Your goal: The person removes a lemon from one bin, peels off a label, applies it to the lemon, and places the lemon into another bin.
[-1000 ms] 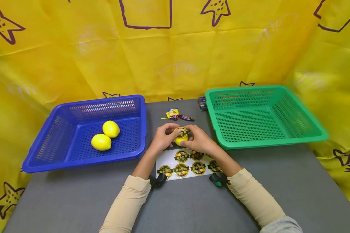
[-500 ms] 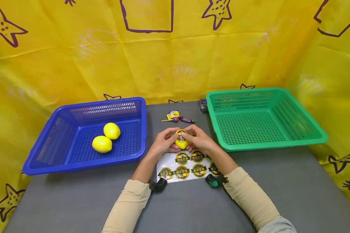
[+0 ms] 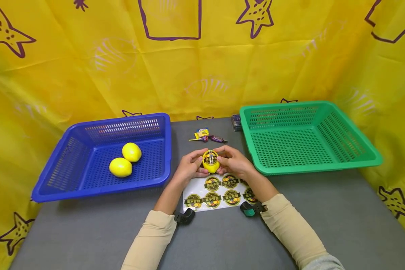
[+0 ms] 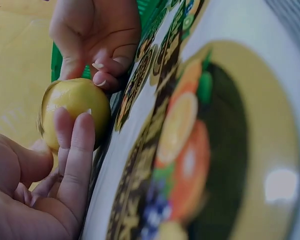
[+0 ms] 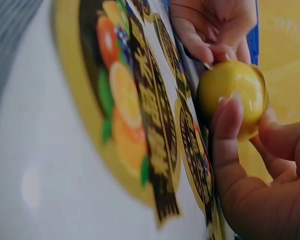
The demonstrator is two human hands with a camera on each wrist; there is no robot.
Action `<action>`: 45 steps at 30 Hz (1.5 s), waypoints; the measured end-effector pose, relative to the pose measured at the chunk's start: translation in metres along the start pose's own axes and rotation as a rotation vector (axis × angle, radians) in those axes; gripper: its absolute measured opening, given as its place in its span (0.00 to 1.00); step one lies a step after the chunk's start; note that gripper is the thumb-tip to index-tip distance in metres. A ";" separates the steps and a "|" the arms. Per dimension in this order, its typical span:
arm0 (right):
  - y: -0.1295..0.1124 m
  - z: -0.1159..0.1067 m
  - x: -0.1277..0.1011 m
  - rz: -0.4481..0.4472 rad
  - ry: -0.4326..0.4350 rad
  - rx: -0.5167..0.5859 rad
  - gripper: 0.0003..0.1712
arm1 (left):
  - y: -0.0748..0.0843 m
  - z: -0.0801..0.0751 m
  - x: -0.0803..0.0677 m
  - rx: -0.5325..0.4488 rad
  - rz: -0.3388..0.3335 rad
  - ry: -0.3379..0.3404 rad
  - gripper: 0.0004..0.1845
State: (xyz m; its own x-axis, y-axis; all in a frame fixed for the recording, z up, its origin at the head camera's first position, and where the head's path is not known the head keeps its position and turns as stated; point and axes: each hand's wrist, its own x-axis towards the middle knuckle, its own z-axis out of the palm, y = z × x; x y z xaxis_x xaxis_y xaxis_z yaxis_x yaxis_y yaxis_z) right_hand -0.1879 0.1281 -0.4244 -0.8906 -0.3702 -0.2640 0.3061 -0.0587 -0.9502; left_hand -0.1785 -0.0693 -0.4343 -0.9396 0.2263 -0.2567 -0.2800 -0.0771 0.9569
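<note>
Grey desk point(image 3: 87, 232) carries a blue basket point(image 3: 67, 187) with two lemons, an empty green basket point(image 3: 357, 165) and a white sticker sheet point(image 3: 216, 193). Just above that sheet, the left hand point(image 3: 189, 168) and right hand point(image 3: 234, 163) both pinch a lemon point(image 3: 210, 164), apparently pressing a round sticker point(image 3: 210, 156) onto its top. The next move seems to call for smoothing the label's edges flat with a steady grip.

- I wore long, plain beige sleeves on both arms, close-fitting down to the wrists.
- A grey garment edge showed near my right upper arm.
- My left wrist point(image 3: 185, 216) carried a small black camera unit.
- My right wrist point(image 3: 250, 209) carried one with a green-teal body.
- My fingernails were short and unpainted.
</note>
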 end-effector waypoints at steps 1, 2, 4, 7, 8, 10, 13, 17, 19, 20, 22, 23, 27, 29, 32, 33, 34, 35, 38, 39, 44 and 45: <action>0.000 -0.001 0.000 0.001 -0.007 0.003 0.23 | 0.000 0.000 0.000 0.014 0.007 0.002 0.21; 0.000 -0.002 -0.001 0.000 -0.014 0.002 0.25 | 0.000 0.000 0.000 0.030 0.016 0.005 0.22; -0.002 -0.002 -0.002 -0.007 -0.014 -0.021 0.31 | 0.002 0.001 0.000 0.070 0.037 0.014 0.23; -0.006 0.002 -0.003 -0.020 0.012 -0.130 0.40 | 0.003 0.001 -0.002 0.135 0.056 0.037 0.25; -0.007 0.004 -0.004 -0.025 0.023 -0.180 0.43 | 0.004 0.001 -0.002 0.152 0.061 0.045 0.26; -0.010 0.010 -0.007 -0.038 0.053 -0.323 0.48 | 0.004 0.001 -0.004 0.186 0.066 0.062 0.26; -0.015 0.020 -0.012 -0.092 0.103 -0.629 0.51 | 0.005 0.002 -0.007 0.249 0.086 0.081 0.25; -0.020 0.035 -0.016 -0.168 0.177 -0.981 0.59 | 0.007 0.003 -0.016 0.421 0.144 0.089 0.26; -0.022 0.042 -0.014 -0.177 0.193 -1.065 0.59 | 0.007 0.004 -0.021 0.550 0.193 0.092 0.26; -0.022 0.045 -0.013 -0.182 0.199 -1.098 0.58 | 0.007 0.004 -0.024 0.610 0.215 0.095 0.27; -0.023 0.048 -0.010 -0.180 0.205 -1.160 0.54 | 0.008 0.006 -0.032 0.733 0.271 0.097 0.28; -0.023 0.050 -0.008 -0.172 0.205 -1.189 0.51 | 0.009 0.007 -0.037 0.795 0.300 0.094 0.28; -0.024 0.051 -0.005 -0.168 0.179 -1.272 0.43 | 0.018 0.013 -0.064 0.953 0.428 0.068 0.28; -0.026 0.050 -0.006 -0.170 0.152 -1.289 0.41 | 0.026 0.016 -0.077 0.998 0.510 0.073 0.26; -0.034 0.050 -0.011 -0.193 0.114 -1.294 0.40 | 0.038 0.016 -0.095 1.017 0.652 0.138 0.20; -0.038 0.049 -0.014 -0.210 0.097 -1.288 0.39 | 0.042 0.014 -0.099 1.018 0.699 0.168 0.18; -0.043 0.048 -0.018 -0.226 0.080 -1.278 0.38 | 0.046 0.011 -0.102 1.015 0.742 0.201 0.16; -0.049 0.047 -0.022 -0.243 0.064 -1.264 0.38 | 0.049 0.007 -0.104 1.011 0.780 0.233 0.15; -0.068 0.039 -0.033 -0.325 0.006 -1.209 0.37 | 0.056 -0.007 -0.106 1.025 0.819 0.323 0.13; -0.076 0.035 -0.037 -0.356 -0.013 -1.188 0.38 | 0.058 -0.012 -0.106 1.042 0.805 0.350 0.12; -0.124 0.006 -0.043 -0.472 -0.030 -1.168 0.38 | 0.062 -0.034 -0.105 1.174 0.618 0.420 0.15; -0.135 -0.003 -0.042 -0.482 -0.016 -1.186 0.37 | 0.062 -0.036 -0.104 1.187 0.579 0.415 0.16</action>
State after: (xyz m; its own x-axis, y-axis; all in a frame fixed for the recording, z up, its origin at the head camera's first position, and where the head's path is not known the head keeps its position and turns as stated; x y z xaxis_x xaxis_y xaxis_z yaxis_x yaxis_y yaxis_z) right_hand -0.1929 0.1543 -0.2853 -0.8206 -0.5541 0.1403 -0.5382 0.6664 -0.5160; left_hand -0.1048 -0.1330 -0.3529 -0.9111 0.1268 0.3922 0.3027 0.8517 0.4277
